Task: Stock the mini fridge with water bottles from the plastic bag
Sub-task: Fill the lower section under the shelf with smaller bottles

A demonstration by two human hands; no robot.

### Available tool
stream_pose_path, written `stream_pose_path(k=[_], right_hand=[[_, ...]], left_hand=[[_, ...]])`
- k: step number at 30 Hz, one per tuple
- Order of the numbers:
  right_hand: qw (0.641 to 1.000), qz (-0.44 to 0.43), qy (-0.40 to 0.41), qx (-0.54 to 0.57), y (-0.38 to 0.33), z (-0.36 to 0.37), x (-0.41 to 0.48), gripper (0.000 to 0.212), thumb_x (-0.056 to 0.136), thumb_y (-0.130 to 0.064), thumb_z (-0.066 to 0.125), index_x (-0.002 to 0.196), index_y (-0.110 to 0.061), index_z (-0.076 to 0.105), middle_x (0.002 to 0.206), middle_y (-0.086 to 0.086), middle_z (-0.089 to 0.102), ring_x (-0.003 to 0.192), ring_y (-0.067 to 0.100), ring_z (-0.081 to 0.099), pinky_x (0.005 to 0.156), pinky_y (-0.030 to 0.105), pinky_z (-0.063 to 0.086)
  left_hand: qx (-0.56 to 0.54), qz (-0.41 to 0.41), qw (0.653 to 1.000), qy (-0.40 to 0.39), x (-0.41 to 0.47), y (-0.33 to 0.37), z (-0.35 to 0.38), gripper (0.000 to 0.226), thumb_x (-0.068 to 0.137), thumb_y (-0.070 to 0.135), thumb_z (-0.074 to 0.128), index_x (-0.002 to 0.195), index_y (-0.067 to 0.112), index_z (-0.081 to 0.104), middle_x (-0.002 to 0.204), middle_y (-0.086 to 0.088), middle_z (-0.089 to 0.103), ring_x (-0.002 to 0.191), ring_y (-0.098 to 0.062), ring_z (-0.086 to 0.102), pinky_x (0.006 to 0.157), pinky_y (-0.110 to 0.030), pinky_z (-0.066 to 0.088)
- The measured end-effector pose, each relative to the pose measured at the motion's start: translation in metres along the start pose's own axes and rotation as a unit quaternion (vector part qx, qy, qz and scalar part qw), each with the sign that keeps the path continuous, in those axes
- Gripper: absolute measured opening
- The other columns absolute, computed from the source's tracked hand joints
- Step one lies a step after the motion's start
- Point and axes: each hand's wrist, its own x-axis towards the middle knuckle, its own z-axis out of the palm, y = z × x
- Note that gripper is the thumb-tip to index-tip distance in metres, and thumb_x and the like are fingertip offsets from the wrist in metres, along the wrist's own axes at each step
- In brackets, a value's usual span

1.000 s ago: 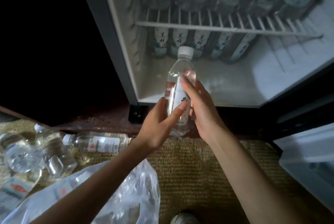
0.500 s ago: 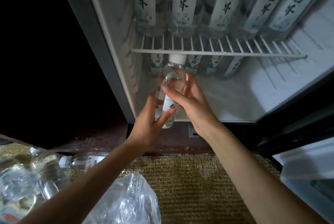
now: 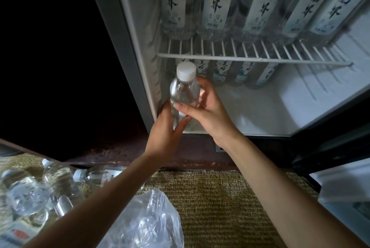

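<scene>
A clear water bottle [image 3: 185, 89] with a white cap stands upright at the front left of the mini fridge's [image 3: 280, 111] lower compartment. My left hand [image 3: 166, 127] holds its lower part from the left. My right hand [image 3: 208, 111] grips its middle, thumb across the front. Several labelled bottles [image 3: 220, 71] stand at the back under the wire shelf [image 3: 250, 58], and a row of bottles [image 3: 216, 3] fills the shelf above. The clear plastic bag [image 3: 148, 221] lies crumpled on the mat below my arms.
Several loose water bottles [image 3: 40, 189] lie on the woven mat [image 3: 220, 197] at the lower left. The fridge door [image 3: 344, 183] stands open at the right. The fridge floor to the right of my hands is bare white.
Both hands have carried the bottle forward and down, from in front of the fridge sill into the lower compartment's front left corner. The view has tilted closer to the fridge.
</scene>
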Motion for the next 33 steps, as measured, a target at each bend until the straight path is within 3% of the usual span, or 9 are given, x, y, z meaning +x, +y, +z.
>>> stream_pose_path(k=[4, 11, 14, 17, 19, 22, 26, 30, 33], right_hand=[[1.0, -0.007, 0.004, 0.005, 0.004, 0.007, -0.003, 0.068, 0.077, -0.002, 0.074, 0.135, -0.017, 0.041, 0.126, 0.005, 0.058, 0.11, 0.007, 0.06, 0.087, 0.017, 0.049], [0.999, -0.018, 0.028, -0.006, 0.019, 0.012, -0.013, 0.058, 0.083, -0.007, 0.07, 0.134, -0.013, 0.044, 0.127, 0.002, 0.059, 0.115, 0.007, 0.057, 0.092, 0.017, 0.047], [0.998, 0.008, 0.054, 0.02, 0.033, 0.011, -0.028, 0.062, 0.087, -0.012, 0.065, 0.143, -0.02, 0.038, 0.137, -0.002, 0.053, 0.124, 0.001, 0.05, 0.099, 0.018, 0.044], [0.996, 0.034, 0.076, 0.037, 0.04, 0.013, -0.045, 0.057, 0.09, -0.034, 0.055, 0.144, -0.034, 0.035, 0.142, -0.01, 0.047, 0.129, 0.0, 0.045, 0.11, 0.028, 0.037], [0.996, 0.045, 0.073, 0.039, 0.042, 0.018, -0.055, 0.049, 0.095, -0.043, 0.043, 0.143, -0.04, 0.034, 0.145, -0.018, 0.043, 0.131, -0.004, 0.041, 0.114, 0.03, 0.032], [0.996, 0.045, 0.065, 0.031, 0.047, 0.026, -0.066, 0.047, 0.097, -0.048, 0.033, 0.144, -0.042, 0.03, 0.15, -0.019, 0.035, 0.136, -0.002, 0.034, 0.117, 0.031, 0.027], [0.996, 0.046, 0.063, 0.042, 0.051, 0.029, -0.068, 0.049, 0.098, -0.05, 0.027, 0.146, -0.039, 0.028, 0.151, -0.021, 0.031, 0.138, -0.004, 0.029, 0.119, 0.035, 0.023], [0.997, 0.049, 0.052, 0.029, 0.053, 0.028, -0.063, 0.064, 0.087, -0.068, 0.035, 0.144, -0.04, 0.033, 0.15, -0.022, 0.034, 0.138, -0.002, 0.032, 0.118, 0.036, 0.024], [0.997, 0.068, 0.035, 0.025, 0.049, 0.026, -0.055, 0.069, 0.079, -0.079, 0.035, 0.14, -0.047, 0.035, 0.149, -0.025, 0.033, 0.136, -0.002, 0.034, 0.118, 0.034, 0.025]], left_hand=[[-0.006, -0.02, 0.999, 0.036, -0.01, 0.0, 0.005, 0.049, 0.092, 0.032, 0.052, 0.133, 0.008, 0.039, 0.132, -0.004, 0.053, 0.118, -0.018, 0.055, 0.089, -0.027, 0.046], [-0.116, -0.035, 0.989, 0.089, -0.024, 0.009, 0.013, 0.049, 0.092, 0.017, 0.051, 0.14, 0.016, 0.037, 0.137, 0.002, 0.051, 0.124, -0.008, 0.052, 0.098, -0.038, 0.049], [-0.204, -0.051, 0.976, 0.049, -0.035, 0.007, 0.01, 0.061, 0.093, -0.002, 0.045, 0.148, 0.021, 0.028, 0.146, 0.009, 0.042, 0.125, 0.003, 0.047, 0.098, -0.021, 0.046], [-0.266, -0.077, 0.961, 0.008, -0.053, 0.008, 0.007, 0.075, 0.088, -0.016, 0.036, 0.149, 0.025, 0.026, 0.146, 0.024, 0.037, 0.13, 0.008, 0.039, 0.102, -0.009, 0.035], [-0.298, -0.083, 0.951, -0.018, -0.065, 0.013, 0.006, 0.081, 0.085, -0.023, 0.033, 0.144, 0.032, 0.027, 0.138, 0.037, 0.038, 0.133, 0.011, 0.031, 0.105, -0.008, 0.03], [-0.35, -0.101, 0.93, -0.056, -0.071, 0.023, 0.005, 0.084, 0.084, -0.029, 0.027, 0.14, 0.033, 0.023, 0.119, 0.049, 0.046, 0.12, 0.022, 0.039, 0.091, 0.0, 0.036], [-0.389, -0.123, 0.911, -0.065, -0.065, 0.028, 0.005, 0.081, 0.086, -0.026, 0.029, 0.149, 0.023, 0.018, 0.114, 0.042, 0.056, 0.113, 0.019, 0.049, 0.085, -0.004, 0.043], [-0.384, -0.126, 0.913, -0.055, -0.058, 0.029, 0.003, 0.085, 0.084, -0.026, 0.028, 0.15, 0.025, 0.015, 0.111, 0.033, 0.063, 0.109, 0.01, 0.057, 0.081, -0.009, 0.047], [-0.374, -0.146, 0.915, -0.036, -0.049, 0.028, 0.002, 0.079, 0.089, -0.017, 0.03, 0.15, 0.032, 0.016, 0.119, 0.034, 0.058, 0.114, 0.014, 0.05, 0.085, -0.008, 0.044]])
